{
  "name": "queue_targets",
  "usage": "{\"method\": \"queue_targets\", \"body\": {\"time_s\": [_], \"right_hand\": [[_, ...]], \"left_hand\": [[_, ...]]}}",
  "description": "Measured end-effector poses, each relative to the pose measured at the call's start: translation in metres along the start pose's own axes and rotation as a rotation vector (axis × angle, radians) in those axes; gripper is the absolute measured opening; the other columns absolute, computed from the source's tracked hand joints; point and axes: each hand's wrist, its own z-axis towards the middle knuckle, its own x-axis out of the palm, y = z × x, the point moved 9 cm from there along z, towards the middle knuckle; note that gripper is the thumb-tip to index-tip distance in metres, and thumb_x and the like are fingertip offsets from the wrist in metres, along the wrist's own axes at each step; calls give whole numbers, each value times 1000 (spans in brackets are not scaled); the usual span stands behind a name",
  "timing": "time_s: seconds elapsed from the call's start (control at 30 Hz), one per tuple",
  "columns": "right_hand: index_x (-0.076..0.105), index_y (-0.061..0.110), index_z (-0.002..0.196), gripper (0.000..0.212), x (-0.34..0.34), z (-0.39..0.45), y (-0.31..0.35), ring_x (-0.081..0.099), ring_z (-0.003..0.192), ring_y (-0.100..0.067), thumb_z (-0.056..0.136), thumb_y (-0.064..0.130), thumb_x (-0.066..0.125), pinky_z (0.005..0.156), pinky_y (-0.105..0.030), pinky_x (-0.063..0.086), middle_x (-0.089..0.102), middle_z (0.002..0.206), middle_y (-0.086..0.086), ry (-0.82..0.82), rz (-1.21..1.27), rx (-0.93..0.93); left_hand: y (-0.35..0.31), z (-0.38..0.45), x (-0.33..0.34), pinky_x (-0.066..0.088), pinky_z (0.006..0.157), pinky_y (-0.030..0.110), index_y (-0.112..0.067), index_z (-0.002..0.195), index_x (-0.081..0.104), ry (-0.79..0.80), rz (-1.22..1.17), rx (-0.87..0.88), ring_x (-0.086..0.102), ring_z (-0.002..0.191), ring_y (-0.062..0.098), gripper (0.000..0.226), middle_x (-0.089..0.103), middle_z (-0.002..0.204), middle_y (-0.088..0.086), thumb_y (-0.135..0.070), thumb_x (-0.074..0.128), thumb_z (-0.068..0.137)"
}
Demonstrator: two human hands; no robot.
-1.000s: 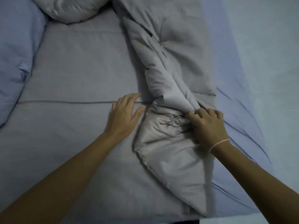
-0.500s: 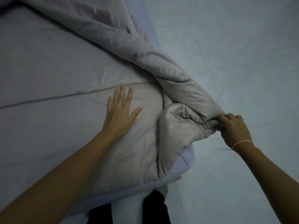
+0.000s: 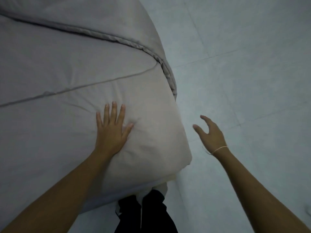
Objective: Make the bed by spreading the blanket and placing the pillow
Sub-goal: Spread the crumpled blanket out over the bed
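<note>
The grey blanket (image 3: 67,68) lies spread flat over the bed and reaches its near right corner, with a stitched seam running across it. My left hand (image 3: 111,130) presses flat on the blanket near that corner, fingers apart. To the right of the corner, my right hand (image 3: 210,133) hovers over the floor with its fingers loosely spread and nothing in it. A thin band circles its wrist. No pillow is in view.
Pale tiled floor (image 3: 244,64) runs along the right side of the bed. My dark trouser legs (image 3: 148,214) stand against the foot of the bed at the bottom middle.
My right hand pulled the bunched blanket end out to the right corner and let it go; the blanket now lies flat. My left hand has stayed pressed on it.
</note>
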Motion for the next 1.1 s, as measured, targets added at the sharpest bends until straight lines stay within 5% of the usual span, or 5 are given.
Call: {"method": "queue_targets", "body": {"time_s": [0.2,0.43,0.57,0.7,1.1], "right_hand": [[19,36,149,67,101,-14,11,31,141,-27,91,66,29,115,-45,25,29,156,1,60,240,187],[53,19,130,68,94,-6,-39,49,125,-35,93,64,18,107,-48,36,55,136,-14,34,43,361],[29,26,146,65,73,-2,16,26,144,-25,94,63,21,117,-53,20,31,155,-6,-172,-60,29],[14,39,148,57,112,-32,83,10,148,-22,96,60,20,117,-45,7,16,160,-2,-105,-173,-329],[4,44,148,62,131,-38,55,9,148,-21,91,67,11,116,-58,14,9,161,5,-170,-347,-215]], "left_hand": [[-2,-3,-4,8,117,56,-22,152,10,-22,-4,-10,10,147,32,68,13,160,12,-59,16,95],[-4,-34,-6,7,119,48,-19,151,15,-3,-56,96,9,148,27,67,10,160,11,-56,15,96],[29,-50,-13,4,117,49,-20,151,17,-84,-115,9,9,147,27,62,12,159,13,-51,21,97],[53,-72,-1,4,117,53,-18,151,17,-92,-88,-125,9,147,30,64,13,159,14,-52,16,97],[51,-75,11,11,119,51,-20,149,25,-209,-32,-142,20,145,28,59,23,157,10,-48,26,97]]}}
